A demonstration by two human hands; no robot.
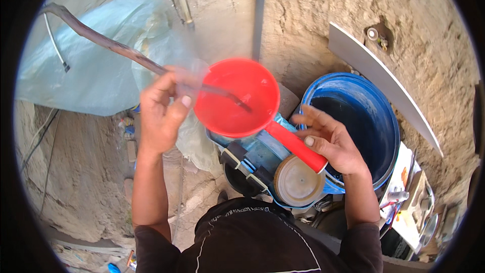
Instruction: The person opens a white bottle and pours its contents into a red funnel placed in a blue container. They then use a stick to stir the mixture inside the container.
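A long, bent brown stick point(117, 48) runs through the fingers of my left hand point(161, 115), and its lower end reaches into a red plastic dipper point(237, 121). Clear film or blur shows around those fingertips. Glints inside the dipper look like water. Its round bowl sits over a blue container point(269, 144), and its handle slants toward me on the right. Close beside that handle is my right hand point(333, 142), fingers apart and blurred; the thumb lies near the handle's edge without wrapping it.
Right of the dipper stands a blue plastic barrel point(350, 83) with dark contents. A tan round lid point(299, 182) lies nearer me. Clear plastic sheeting point(102, 94) hangs at left. A grey board point(382, 79) leans on the earthen wall point(303, 7), which carries a vertical pipe point(260, 15).
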